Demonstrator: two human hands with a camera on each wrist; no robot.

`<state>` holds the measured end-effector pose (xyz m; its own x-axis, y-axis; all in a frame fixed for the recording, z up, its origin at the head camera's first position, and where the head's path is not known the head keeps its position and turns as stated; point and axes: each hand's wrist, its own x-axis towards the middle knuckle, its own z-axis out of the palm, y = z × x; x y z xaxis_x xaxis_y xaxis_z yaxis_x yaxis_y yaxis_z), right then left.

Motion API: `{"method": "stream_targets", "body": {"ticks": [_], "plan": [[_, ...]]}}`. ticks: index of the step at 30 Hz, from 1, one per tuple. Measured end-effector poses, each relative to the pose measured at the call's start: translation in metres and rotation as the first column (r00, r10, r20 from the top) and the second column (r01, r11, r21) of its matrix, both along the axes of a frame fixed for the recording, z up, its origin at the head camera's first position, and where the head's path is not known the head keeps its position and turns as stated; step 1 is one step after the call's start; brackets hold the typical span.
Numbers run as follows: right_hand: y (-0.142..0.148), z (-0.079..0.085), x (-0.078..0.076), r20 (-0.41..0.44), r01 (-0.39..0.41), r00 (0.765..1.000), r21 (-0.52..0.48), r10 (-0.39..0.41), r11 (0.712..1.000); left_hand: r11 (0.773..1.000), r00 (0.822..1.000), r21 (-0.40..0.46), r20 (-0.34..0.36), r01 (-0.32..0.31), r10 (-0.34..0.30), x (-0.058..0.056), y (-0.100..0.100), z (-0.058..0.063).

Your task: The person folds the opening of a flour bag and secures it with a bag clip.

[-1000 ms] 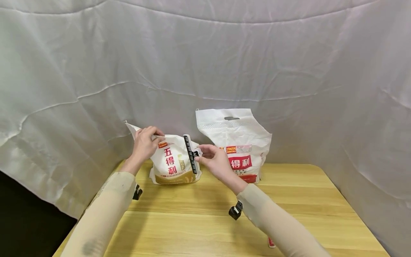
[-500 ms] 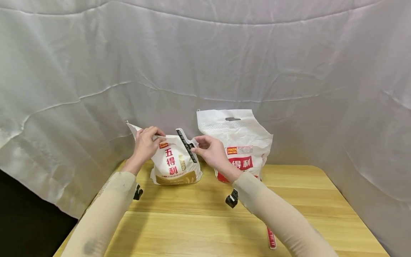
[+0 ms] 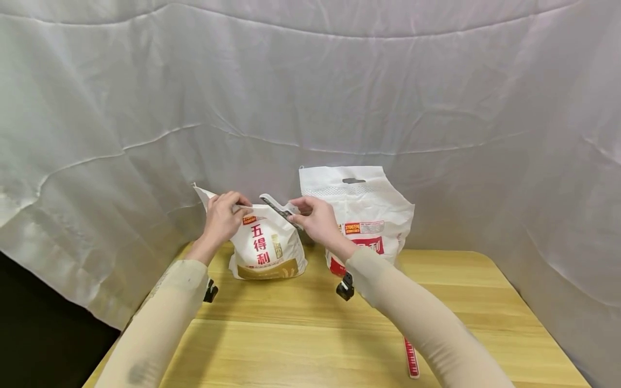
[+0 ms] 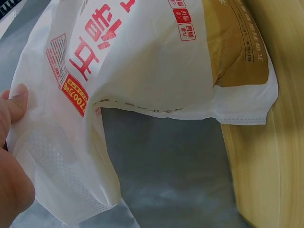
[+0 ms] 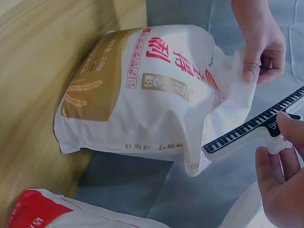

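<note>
A white flour bag [image 3: 286, 250] with red characters and a gold base stands at the table's left rear. My left hand [image 3: 220, 220] pinches its folded-over top between thumb and fingers. In the left wrist view, one corner of the bag's top [image 4: 71, 190] droops past that hand. My right hand [image 3: 317, 220] pinches the handle of a white bag clip [image 5: 251, 130] with black-and-white piano-key markings. The clip slants beside the right end of the bag's top fold. Whether its jaws stand apart is hard to make out.
Behind my right hand stands a second flour bag [image 3: 368, 202], with a red label and a handle hole. A red-and-white clip [image 3: 411, 360] lies on the wooden table [image 3: 291, 345], near my right forearm. Grey cloth [image 3: 436, 97] hangs behind the table.
My right hand has moved up and slightly left with the bag clip, which has turned from nearly upright to a slant along the bag's top. My left hand keeps its grip on the fold.
</note>
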<state>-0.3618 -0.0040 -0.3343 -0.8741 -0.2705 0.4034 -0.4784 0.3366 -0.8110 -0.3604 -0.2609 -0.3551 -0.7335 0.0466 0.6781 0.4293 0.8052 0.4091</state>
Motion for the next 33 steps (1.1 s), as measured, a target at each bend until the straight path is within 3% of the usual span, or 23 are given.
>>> {"method": "stream_targets", "body": {"ticks": [16,22,33], "plan": [[-0.012,0.012,-0.013,-0.109,-0.004,0.994,0.117,0.017,0.993,1.0,1.0,0.003,-0.025,0.014,-0.014,0.0,0.0,0.0],[-0.014,0.015,-0.016,-0.112,-0.008,0.993,0.135,0.023,0.991,1.0,0.999,-0.002,-0.03,0.02,-0.02,0.0,0.001,0.0],[-0.02,0.01,-0.025,-0.139,0.012,0.99,0.162,0.011,0.987,1.0,0.999,-0.006,-0.032,0.017,-0.017,-0.002,0.004,-0.001]]}}
